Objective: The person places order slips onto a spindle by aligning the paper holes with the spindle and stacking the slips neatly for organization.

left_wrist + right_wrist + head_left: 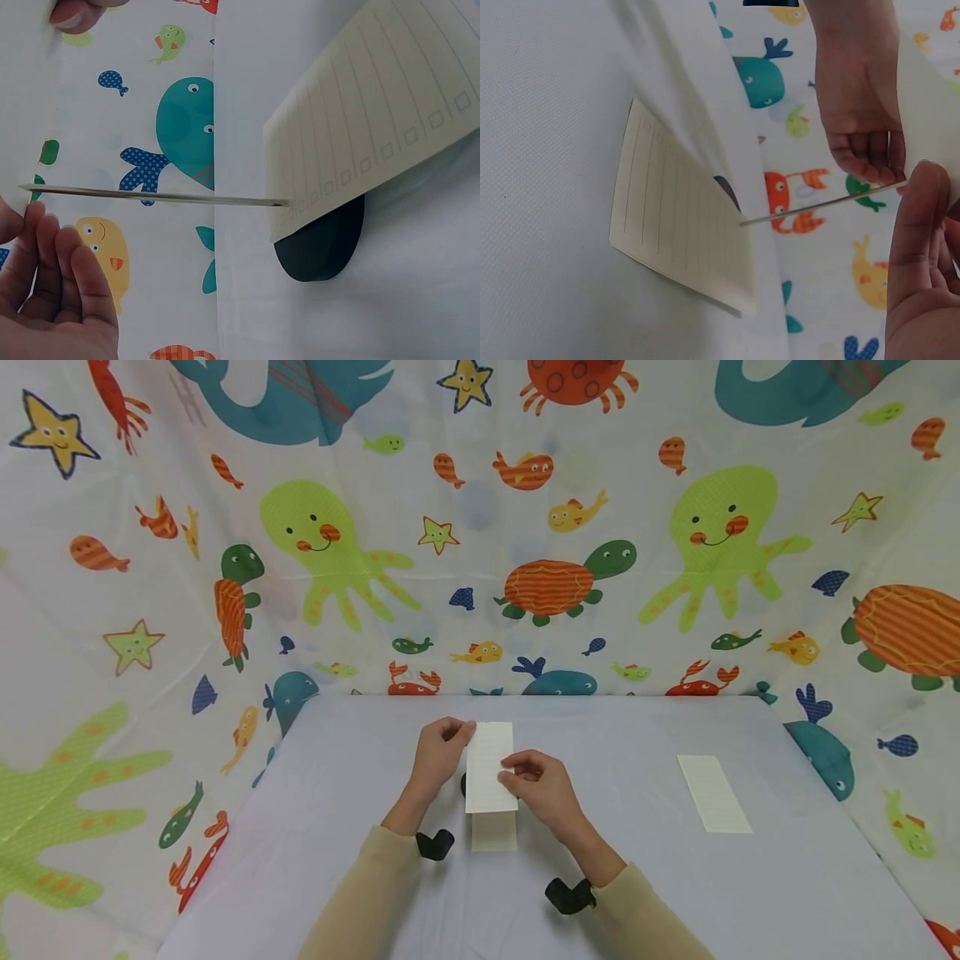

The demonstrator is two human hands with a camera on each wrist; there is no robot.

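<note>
The left hand's (441, 752) grip pinches the far left corner of a lined paper slip (489, 772); the right hand (542, 787) pinches its right edge with bent fingers; both arms reach forward and slant inward; the slip is up over a thin metal spike (157, 197); its black base (321, 251) sits on the worktop (337, 756); a second slip (495, 833) is low on the spike; a third slip (714, 793) lies off to the right.

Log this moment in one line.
left hand: pinches raised sheet | right hand: at its right edge | loose sheet: on table
</note>
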